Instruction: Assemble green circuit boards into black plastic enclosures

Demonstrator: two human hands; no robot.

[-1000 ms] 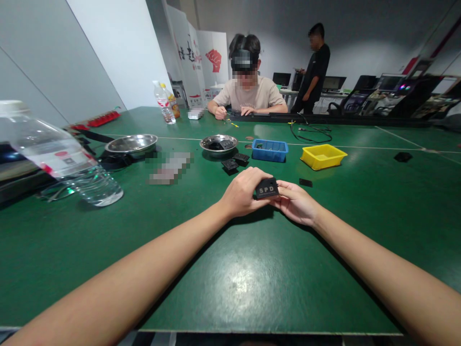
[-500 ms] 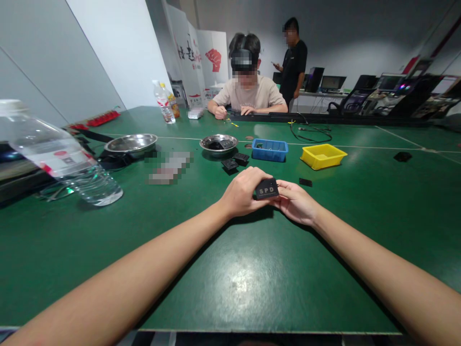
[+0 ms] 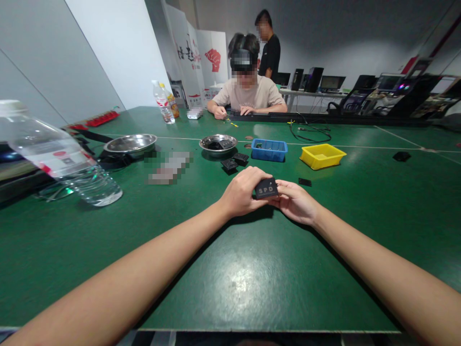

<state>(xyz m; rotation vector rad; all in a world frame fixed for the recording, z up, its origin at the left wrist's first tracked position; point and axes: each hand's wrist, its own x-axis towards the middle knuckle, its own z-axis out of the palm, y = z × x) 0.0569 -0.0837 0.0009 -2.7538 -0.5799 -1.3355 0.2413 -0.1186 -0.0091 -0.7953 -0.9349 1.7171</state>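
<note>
My left hand point(image 3: 244, 191) wraps round a small black box marked "SPD" point(image 3: 266, 189), its lettered face turned toward me. On the box's right side, my right hand point(image 3: 296, 202) is closed with its fingertips at the edge; whatever lies between those fingertips is too small to make out. Beyond my hands lie two black plastic parts point(image 3: 229, 166), close to a steel bowl point(image 3: 218, 144) that holds more black pieces. A flat black piece point(image 3: 305, 182) rests on the table past my right hand.
Behind my hands stand a blue divided tray point(image 3: 269, 151) and a yellow bin point(image 3: 322, 156). A large water bottle point(image 3: 68, 158) leans at the left, near a steel dish point(image 3: 130, 144). Across the green table point(image 3: 223, 283) sits a person point(image 3: 248, 93); a black cable point(image 3: 312, 134) lies at the far side.
My hands and the black box stay almost where they were. In the background, the standing person has moved left, behind the seated one.
</note>
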